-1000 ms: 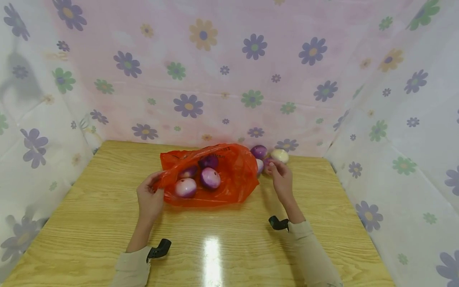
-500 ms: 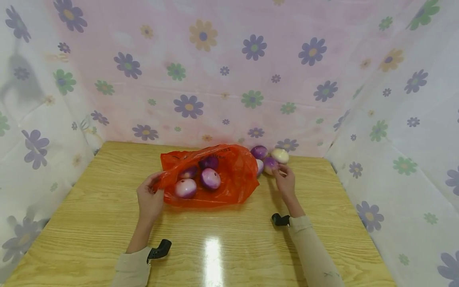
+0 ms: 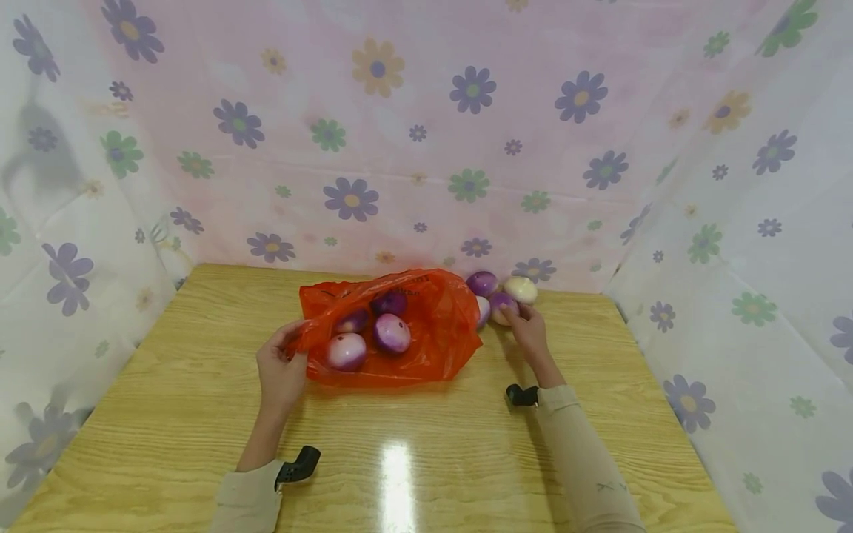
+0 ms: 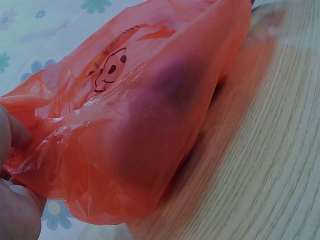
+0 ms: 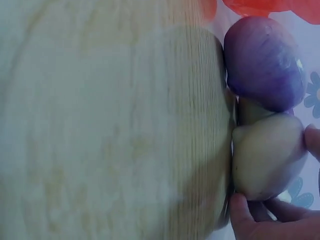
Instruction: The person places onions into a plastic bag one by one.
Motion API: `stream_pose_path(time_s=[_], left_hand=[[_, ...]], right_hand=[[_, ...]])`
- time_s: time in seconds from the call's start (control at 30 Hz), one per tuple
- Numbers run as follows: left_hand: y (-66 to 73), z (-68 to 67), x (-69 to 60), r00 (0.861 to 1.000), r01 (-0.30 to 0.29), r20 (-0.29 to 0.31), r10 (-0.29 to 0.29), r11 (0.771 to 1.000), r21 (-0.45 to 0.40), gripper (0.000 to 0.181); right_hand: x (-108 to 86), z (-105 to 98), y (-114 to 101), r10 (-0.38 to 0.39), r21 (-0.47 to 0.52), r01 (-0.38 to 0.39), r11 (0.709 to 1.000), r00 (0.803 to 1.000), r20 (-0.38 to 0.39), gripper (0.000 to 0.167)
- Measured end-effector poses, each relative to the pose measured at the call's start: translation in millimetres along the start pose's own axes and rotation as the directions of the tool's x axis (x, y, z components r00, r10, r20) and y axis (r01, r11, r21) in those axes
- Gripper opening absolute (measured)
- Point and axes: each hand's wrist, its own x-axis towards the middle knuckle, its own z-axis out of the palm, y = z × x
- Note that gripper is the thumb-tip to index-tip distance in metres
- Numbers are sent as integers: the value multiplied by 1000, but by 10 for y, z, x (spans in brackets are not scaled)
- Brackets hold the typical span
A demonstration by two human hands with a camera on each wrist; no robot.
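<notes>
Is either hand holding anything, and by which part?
The left hand holds the red bag by its left edge; the right hand pinches a purple-and-white bulb by its sides.

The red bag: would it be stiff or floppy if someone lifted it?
Probably floppy: the red bag is creased and bunches where the left hand grips it. Likely thin too, since purple shows through its side. The round purple-and-white pieces inside might well roll.

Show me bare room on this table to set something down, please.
The table is bare between the forearms, in front of the red bag, left of the left hand and right of the right hand. Crowded: the bag's right end, where onions cluster.
</notes>
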Motion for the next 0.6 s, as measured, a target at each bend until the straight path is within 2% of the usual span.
stream_pose_path(time_s=[0.2, 0.6], left_hand=[[-11, 0, -3, 1000, 0, 3, 1, 1000, -3, 33], [-10, 12, 0, 1000, -8, -3, 8, 1000, -9, 33]], right_hand=[[-1, -34, -39, 22, -12, -21, 1000, 1000, 2, 63], [-10, 15, -44, -53, -69, 54, 996, 999, 13, 54]])
